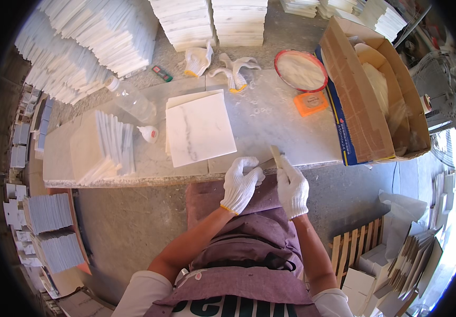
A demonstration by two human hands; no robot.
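Item in hand: a narrow pale strip (276, 157), apparently a small stone or tile piece, held over the near edge of the worktable (270, 119). The right hand (293, 189), in a white knit glove, closes its fingers around the strip's lower part. The left hand (242, 182), gloved alike, is curled shut beside it, pinching something thin and dark that meets the strip; what that object is cannot be told.

On the table, just left of the hands: one square white marble tile (200, 128) with a grey vein, lying flat on another. Further left: a leaning stack of thin tiles (104, 148), a small white squeeze bottle with red cap (149, 133), and a clear plastic bottle (132, 100) lying on its side. Behind: spare white gloves (217, 66), a red-rimmed round dish (301, 70), an orange square pad (310, 103), an open cardboard box (368, 95) at the right.

Surroundings: tall tile stacks (90, 42) at the back and left, more by the floor.

Progress, as judged: the strip is being worked at one edge; the vein tile lies untouched, and the leaning stack appears to be waiting.
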